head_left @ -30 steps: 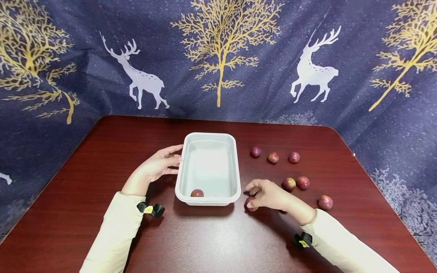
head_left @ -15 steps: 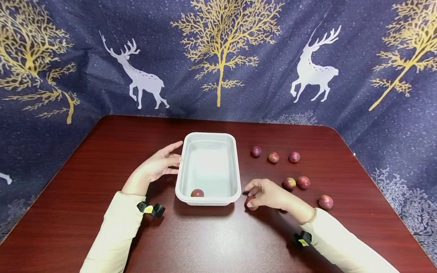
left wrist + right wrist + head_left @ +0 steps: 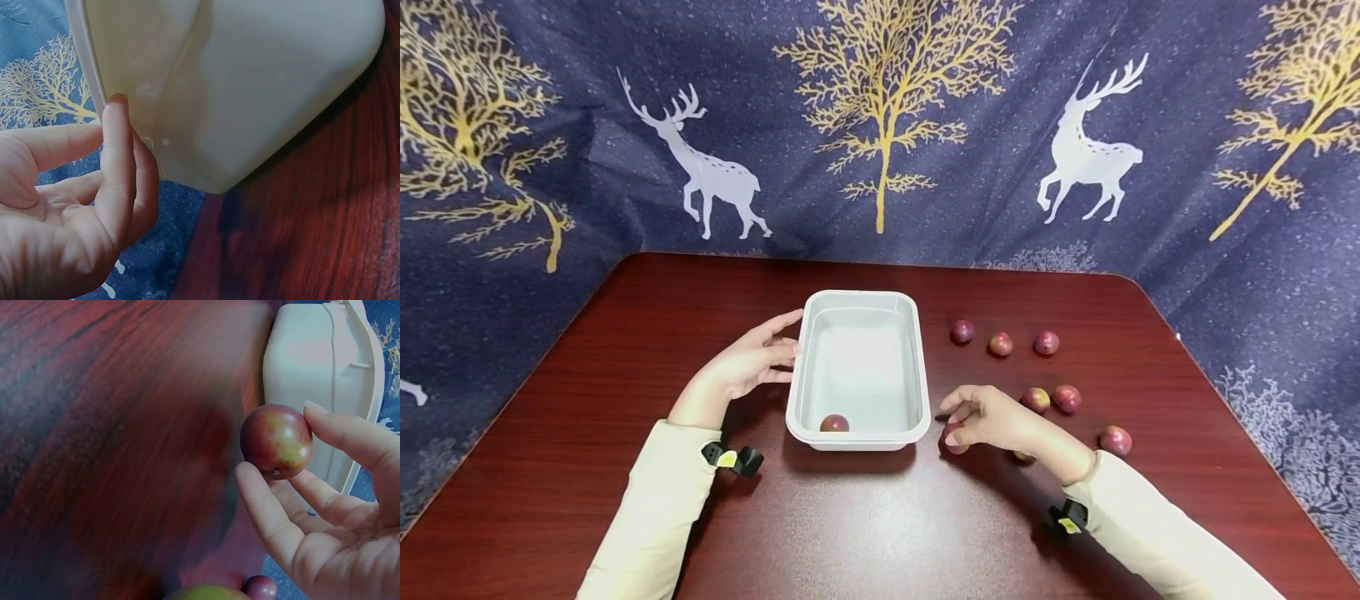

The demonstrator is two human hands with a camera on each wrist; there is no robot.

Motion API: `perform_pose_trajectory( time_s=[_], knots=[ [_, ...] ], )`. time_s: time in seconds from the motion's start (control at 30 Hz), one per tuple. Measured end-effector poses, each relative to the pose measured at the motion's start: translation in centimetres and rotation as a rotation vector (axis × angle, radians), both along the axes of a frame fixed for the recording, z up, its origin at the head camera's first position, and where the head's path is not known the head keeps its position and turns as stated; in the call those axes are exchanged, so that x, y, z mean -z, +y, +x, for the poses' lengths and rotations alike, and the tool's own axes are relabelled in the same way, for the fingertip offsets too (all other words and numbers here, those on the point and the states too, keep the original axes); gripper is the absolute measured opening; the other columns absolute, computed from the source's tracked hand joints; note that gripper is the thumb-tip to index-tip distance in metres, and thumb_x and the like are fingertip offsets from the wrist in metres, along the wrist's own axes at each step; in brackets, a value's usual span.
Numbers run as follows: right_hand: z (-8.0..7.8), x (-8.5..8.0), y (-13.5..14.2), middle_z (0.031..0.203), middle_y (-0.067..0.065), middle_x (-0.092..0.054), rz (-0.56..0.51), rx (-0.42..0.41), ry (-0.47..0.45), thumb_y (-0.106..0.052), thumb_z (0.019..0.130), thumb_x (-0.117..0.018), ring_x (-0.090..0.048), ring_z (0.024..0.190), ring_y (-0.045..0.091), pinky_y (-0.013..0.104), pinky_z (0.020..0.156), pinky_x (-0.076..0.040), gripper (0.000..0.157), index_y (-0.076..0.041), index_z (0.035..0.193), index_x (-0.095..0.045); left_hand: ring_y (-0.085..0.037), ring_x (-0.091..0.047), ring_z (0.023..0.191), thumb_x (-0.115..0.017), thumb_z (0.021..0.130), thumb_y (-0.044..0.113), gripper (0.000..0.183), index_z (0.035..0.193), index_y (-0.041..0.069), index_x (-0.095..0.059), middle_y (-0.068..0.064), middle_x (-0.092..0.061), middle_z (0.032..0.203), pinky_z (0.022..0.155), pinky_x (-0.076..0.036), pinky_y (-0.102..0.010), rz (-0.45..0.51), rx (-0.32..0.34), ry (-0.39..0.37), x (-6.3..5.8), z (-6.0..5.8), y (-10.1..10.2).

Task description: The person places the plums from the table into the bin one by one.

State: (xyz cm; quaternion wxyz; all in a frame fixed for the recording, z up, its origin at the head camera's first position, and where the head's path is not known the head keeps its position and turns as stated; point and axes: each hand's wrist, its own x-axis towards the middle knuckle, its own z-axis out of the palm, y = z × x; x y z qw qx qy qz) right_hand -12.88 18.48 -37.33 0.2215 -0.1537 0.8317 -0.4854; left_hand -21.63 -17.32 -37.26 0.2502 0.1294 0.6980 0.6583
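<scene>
In the head view, a white plastic tub [image 3: 863, 437] stands mid-table with one plum [image 3: 834, 423] inside at its near end. My left hand [image 3: 752, 358] is at the tub's left side. Its fingertips touch the outer wall just under the rim [image 3: 94, 75], and none reach inside. To the right of the tub, my right hand [image 3: 992, 417] pinches a reddish-purple plum [image 3: 276, 442] with a yellow-green patch between thumb and fingertips. In the right wrist view this plum overlaps the tub's outer wall [image 3: 300, 359].
Several more plums lie on the dark red table [image 3: 587, 350] to the right, including a purple one [image 3: 962, 332] at the back and a red one [image 3: 1116, 441] farthest right. Another plum [image 3: 1023, 457] is partly hidden under my right wrist. A blue patterned cloth [image 3: 820, 208] hangs behind the table.
My right hand has shifted slightly up in the head view, with the plum between its fingers. The left hand and the tub stay almost where they were.
</scene>
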Motion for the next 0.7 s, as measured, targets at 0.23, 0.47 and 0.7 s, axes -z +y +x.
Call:
perform_pose_trajectory(
  time_s=[0.23,0.47,0.7],
  knots=[
    [-0.5,-0.1,0.5,0.093,0.023,-0.064,-0.005,0.010,0.004,-0.001,0.078,-0.072,-0.065,0.074,0.015,0.024,0.069,-0.055,0.042,0.015,0.112,-0.052,-0.013,-0.064,0.089,-0.048,0.097,0.006,0.068,0.153,0.010,-0.010,-0.011,-0.058,0.110,0.078,-0.056,-0.029,0.006,-0.006,-0.004,-0.2,0.1,0.1],
    [-0.8,-0.7,0.5,0.093,0.025,-0.064,-0.007,0.026,0.034,-0.002,0.079,-0.073,-0.064,0.078,0.015,0.024,0.070,-0.054,0.044,0.015,0.113,-0.052,-0.013,-0.064,0.090,-0.048,0.096,0.004,0.069,0.153,0.009,-0.009,-0.010,-0.058,0.110,0.079,-0.056,-0.031,0.013,-0.007,-0.005,-0.2,0.1,-0.2],
    [-1.0,-1.1,0.6,0.097,0.024,-0.064,0.010,0.067,0.064,-0.004,0.080,-0.073,-0.066,0.083,0.023,0.025,0.069,-0.056,0.044,0.015,0.114,-0.053,-0.013,-0.064,0.090,-0.047,0.097,0.004,0.068,0.153,0.008,-0.009,-0.013,-0.056,0.112,0.080,-0.055,-0.032,0.019,0.005,-0.003,-0.2,0.1,-0.1]
  ],
)
